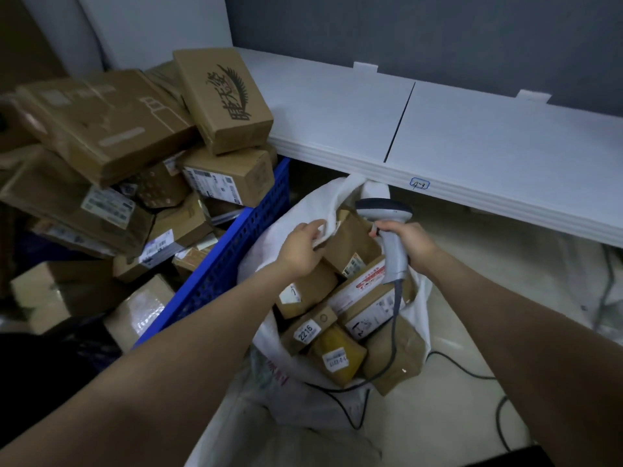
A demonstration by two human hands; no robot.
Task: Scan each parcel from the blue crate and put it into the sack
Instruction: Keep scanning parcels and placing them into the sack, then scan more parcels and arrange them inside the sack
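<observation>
A: How are the hands occupied?

B: The rim of the white sack [269, 237] is gripped by the left hand [300, 251] at about eleven o'clock of the opening. It is judged that the mouth is being held wide so that parcels can be dropped in. Whether the brown parcel beneath the fingers is also touched cannot be told. The grey scanner [387, 230] is clasped by its handle in the right hand [409, 246], with its head raised over the sack at one o'clock. Its cable [394, 332] is trailed across the parcels to the floor.

A: Where are the parcels to be found?

B: Many are heaped in and above the blue crate [236, 251], at nine to ten o'clock of the sack. Several have already been laid inside the sack. No parcel is being lifted, so a fresh one is probably to be fetched next.

A: What writing can be read?

B: "2216" is written on the label of one small box [308, 328] in the sack. Dark brush characters with a feathered motif are printed on the top box [222, 99] of the heap, but they are not read with certainty. A small blue-edged tag [419, 184], seemingly "4-9", is stuck to the edge of the white shelf [472, 146] at twelve o'clock. Other labels are too blurred.
</observation>
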